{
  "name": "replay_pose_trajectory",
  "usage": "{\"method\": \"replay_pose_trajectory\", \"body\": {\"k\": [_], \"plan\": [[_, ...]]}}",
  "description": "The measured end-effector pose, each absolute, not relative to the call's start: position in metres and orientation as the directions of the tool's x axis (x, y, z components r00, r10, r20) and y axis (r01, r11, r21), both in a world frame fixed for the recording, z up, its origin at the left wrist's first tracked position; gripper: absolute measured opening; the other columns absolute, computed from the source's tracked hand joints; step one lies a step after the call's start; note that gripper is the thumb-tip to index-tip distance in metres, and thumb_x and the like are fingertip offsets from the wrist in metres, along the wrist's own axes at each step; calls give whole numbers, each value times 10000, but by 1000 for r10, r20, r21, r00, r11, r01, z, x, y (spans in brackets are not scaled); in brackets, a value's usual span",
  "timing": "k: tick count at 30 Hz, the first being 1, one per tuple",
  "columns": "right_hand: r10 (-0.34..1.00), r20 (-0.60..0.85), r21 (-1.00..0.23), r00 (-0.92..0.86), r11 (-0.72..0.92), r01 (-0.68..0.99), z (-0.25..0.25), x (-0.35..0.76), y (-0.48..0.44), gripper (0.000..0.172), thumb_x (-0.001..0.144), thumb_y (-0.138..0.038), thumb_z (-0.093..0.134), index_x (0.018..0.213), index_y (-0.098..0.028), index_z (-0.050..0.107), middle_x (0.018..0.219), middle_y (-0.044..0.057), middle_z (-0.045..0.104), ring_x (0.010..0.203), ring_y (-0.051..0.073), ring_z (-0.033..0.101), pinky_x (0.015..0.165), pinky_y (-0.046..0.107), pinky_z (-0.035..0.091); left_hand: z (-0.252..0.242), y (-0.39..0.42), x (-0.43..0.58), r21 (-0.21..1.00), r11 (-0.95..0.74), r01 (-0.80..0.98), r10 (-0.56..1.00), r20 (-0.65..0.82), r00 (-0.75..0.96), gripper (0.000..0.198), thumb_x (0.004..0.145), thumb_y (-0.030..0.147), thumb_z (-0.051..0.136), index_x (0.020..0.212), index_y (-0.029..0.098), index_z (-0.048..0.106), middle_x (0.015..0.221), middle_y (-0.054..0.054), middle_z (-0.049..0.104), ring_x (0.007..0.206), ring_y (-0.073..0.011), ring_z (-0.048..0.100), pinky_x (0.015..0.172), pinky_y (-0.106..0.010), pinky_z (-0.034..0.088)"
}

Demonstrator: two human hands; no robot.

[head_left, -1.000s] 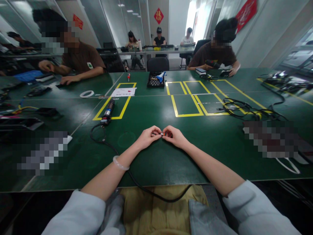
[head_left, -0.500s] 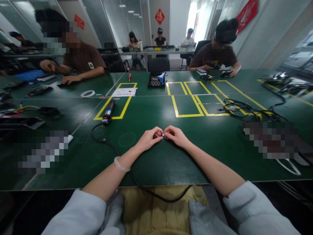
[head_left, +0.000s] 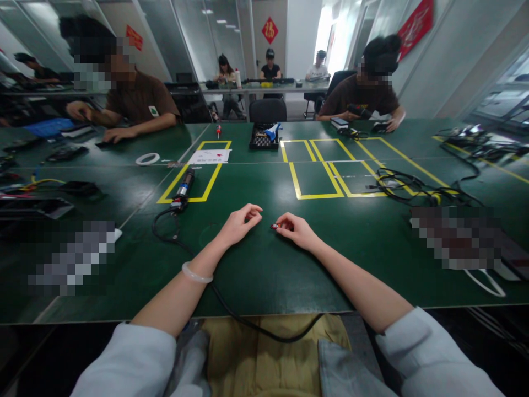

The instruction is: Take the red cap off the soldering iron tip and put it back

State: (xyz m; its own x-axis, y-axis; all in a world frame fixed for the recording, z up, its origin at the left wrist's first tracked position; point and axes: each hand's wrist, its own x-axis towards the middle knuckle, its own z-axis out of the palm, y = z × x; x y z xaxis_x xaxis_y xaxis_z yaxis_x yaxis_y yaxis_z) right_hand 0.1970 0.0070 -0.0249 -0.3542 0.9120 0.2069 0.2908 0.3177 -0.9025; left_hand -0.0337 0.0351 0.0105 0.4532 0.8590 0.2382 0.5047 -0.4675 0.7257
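Between the thumb and fingers of my right hand is a small dark piece with red and white on it; it is too small to name. My left hand hovers just left of it, apart from the piece. Its fingers are half curled, with a gap between thumb and forefinger and nothing visible in them. Both hands are over the green table. Left of my left hand lies a black and silver cylindrical tool, and its black cable runs under my left forearm toward my lap.
Yellow tape frames mark the tabletop. Farther back are a black tray with small items, a paper sheet and a white tape roll. Coiled black cables lie right. Two co-workers sit across the table.
My hands were together at the small piece. My left hand has let go and moved left and slightly away from me, its fingers loosening. My right hand stays with the piece.
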Motion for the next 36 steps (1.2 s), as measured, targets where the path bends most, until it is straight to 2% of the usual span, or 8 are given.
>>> {"method": "replay_pose_trajectory", "body": {"k": [4,7,11,14,17,22,28,36], "plan": [[911,205,-905,-357,316,287,-26,197,7,188,798,-278,633,940,-165,586,687,-32,539,589,98,471,595,232,396,12,71,-86,496,-440,749,895,311,320,389,876,413,509,1178,173,557,1149,-92,612,1046,-211,586,960,-363,443],[914,203,-905,-351,312,289,-26,196,7,188,795,-272,631,944,-167,587,689,-32,540,589,99,469,599,235,396,12,96,-140,224,-213,951,927,354,124,506,824,383,578,1264,145,505,1331,-151,496,1221,-302,469,1040,-439,364],[910,202,-903,-362,316,291,-27,196,8,195,795,-273,632,952,-167,587,702,-28,547,606,102,480,608,237,402,13,120,-208,73,82,994,967,234,-97,738,746,429,688,1326,70,406,1422,-228,382,1261,-387,394,1008,-495,361],[906,202,-900,-372,322,294,-28,197,8,196,801,-284,633,951,-166,592,710,-26,551,615,103,485,611,235,403,13,133,-241,45,112,993,992,59,-114,745,735,411,722,1295,25,419,1348,-229,446,1170,-351,463,950,-476,405],[905,203,-895,-374,327,304,-27,197,8,195,804,-287,635,951,-165,597,714,-25,551,622,103,488,616,236,404,12,140,-252,54,68,996,998,-10,-67,647,751,340,719,1265,37,470,1243,-168,525,1097,-270,500,936,-397,418],[908,218,-880,-358,342,330,-27,197,8,186,800,-283,642,938,-163,606,716,-21,549,620,105,483,611,239,401,13,133,-239,59,55,997,997,43,-58,596,751,354,698,1239,61,522,1142,-117,559,1015,-224,515,884,-330,430],[907,225,-902,-356,332,275,-30,195,9,197,796,-270,637,955,-168,585,715,-26,545,614,105,479,601,236,398,11,105,-195,63,42,997,994,99,-48,583,745,423,643,1222,103,541,1175,-149,537,1017,-255,553,847,-357,469],[884,288,-865,-368,405,295,-27,195,7,80,817,-232,605,866,-179,571,698,-32,513,608,103,459,598,230,376,6,57,-104,103,-127,987,981,164,109,593,745,452,585,1254,158,510,1206,-136,531,1117,-286,536,913,-369,482]]}}
